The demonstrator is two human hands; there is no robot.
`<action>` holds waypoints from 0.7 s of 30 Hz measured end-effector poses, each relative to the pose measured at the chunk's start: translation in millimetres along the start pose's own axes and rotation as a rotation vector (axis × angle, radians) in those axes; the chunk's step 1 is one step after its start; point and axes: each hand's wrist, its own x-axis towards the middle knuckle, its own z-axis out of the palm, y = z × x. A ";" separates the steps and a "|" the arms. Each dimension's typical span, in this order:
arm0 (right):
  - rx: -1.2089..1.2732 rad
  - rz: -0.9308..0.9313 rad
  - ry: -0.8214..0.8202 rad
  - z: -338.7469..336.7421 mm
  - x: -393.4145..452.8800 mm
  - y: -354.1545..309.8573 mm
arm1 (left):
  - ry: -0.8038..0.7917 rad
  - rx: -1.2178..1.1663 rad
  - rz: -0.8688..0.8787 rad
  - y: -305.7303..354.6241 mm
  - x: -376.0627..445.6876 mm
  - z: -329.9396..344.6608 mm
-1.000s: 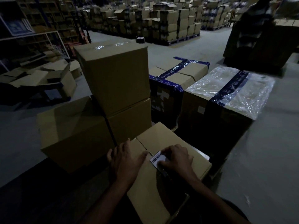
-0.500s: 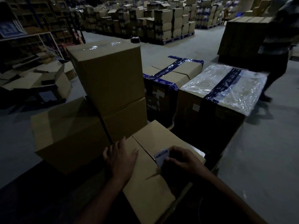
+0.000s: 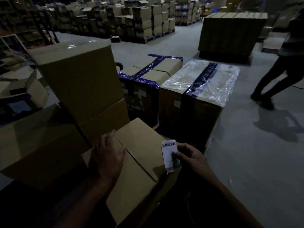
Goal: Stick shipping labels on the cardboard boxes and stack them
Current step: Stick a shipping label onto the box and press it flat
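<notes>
A dim warehouse with a grey concrete floor point(image 3: 246, 162) stretches back to rows of stacked cartons on pallets point(image 3: 139, 18), seen from a camera worn on a worker's head. In the foreground a plain cardboard box point(image 3: 141, 155) lies with its centre seam running diagonally across the top. The worker's left hand point(image 3: 108, 155) rests flat on the left half of that box top, fingers straight and slightly spread, the thumb near the seam. The right hand point(image 3: 189, 155) hovers at the box's right edge, its thumb and fingers pinching a white shipping label point(image 3: 168, 153) held upright, barcode at the top; the label's lower corner hangs at the edge of the box, and whether it touches the cardboard cannot be told. To the left, two closed boxes form a stack point(image 3: 82, 86), with another large carton point(image 3: 37, 142) just beside them at the lower left. Beyond the foreground box stand a carton bound with blue tape point(image 3: 148, 74) and, touching its right side, a plastic-wrapped carton point(image 3: 202, 79) crossed by a dark blue band. At the right edge of the frame another person point(image 3: 279, 66), shown only as legs and torso, strides across the floor near a tall pallet load point(image 3: 230, 30).
</notes>
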 end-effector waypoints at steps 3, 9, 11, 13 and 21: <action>-0.012 0.120 0.200 -22.4 -5.8 25.8 | -0.050 -0.270 0.143 56.8 -23.3 4.3; 0.133 0.397 0.527 -71.7 -40.1 71.9 | -0.342 -0.544 0.554 160.6 -74.6 53.2; 0.221 0.500 0.592 -85.9 -55.9 90.9 | -0.505 -0.536 0.555 176.4 -89.7 81.1; 0.305 0.598 0.667 -97.5 -72.2 110.4 | -0.659 -0.507 0.479 183.2 -106.4 111.3; 0.342 0.805 0.837 -123.6 -111.4 178.8 | -0.953 -0.291 0.327 176.1 -150.3 180.1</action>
